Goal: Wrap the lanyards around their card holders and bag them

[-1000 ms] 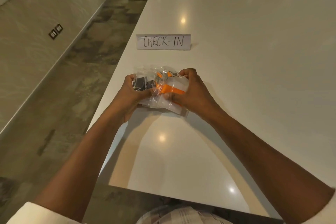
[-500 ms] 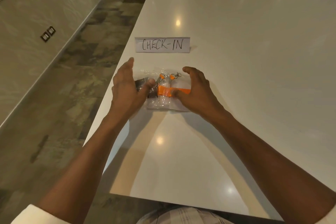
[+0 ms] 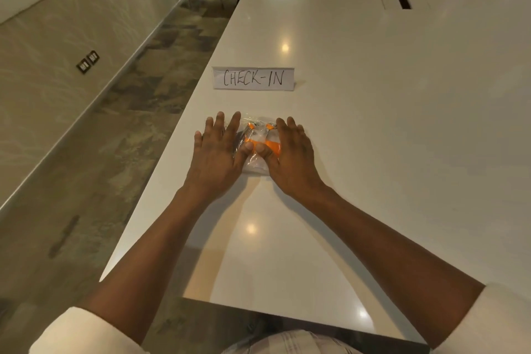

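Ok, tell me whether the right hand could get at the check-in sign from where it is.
Probably yes. The right hand lies flat on the clear bag, holding nothing, and the sign stands straight beyond it. Only bare table lies between them, so nothing seems to block the way.

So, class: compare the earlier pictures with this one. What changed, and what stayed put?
Both hands let go: the left hand and right hand opened flat, pressing the clear bag of orange lanyards onto the table. The CHECK-IN sign stayed put.
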The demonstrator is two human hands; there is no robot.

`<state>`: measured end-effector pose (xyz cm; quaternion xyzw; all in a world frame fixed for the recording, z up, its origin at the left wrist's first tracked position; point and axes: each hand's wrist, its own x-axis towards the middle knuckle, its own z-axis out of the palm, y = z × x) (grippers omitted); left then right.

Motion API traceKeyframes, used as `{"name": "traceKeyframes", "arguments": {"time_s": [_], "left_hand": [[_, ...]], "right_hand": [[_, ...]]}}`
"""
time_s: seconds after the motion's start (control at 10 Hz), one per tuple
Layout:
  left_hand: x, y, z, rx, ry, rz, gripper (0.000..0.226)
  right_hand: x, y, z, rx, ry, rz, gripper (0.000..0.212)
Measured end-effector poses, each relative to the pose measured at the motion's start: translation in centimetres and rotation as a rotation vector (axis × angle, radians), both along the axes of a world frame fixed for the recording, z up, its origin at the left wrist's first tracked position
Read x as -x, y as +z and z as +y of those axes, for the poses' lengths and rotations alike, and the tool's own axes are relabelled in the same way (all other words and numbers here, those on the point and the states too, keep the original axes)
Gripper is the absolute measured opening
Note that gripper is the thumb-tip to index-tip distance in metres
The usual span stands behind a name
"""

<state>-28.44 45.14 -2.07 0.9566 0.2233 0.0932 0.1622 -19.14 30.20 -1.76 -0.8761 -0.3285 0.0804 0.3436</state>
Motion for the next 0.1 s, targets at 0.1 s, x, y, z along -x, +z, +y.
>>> {"name": "traceKeyframes", "arguments": {"time_s": [0.1], "left_hand": [[-0.81,1.17,-0.38,-0.028,-0.015,-0.032,0.077]], "right_hand": [[-0.63,1.20,-0.16,0.003,-0.008,-0.021,0.081]]}}
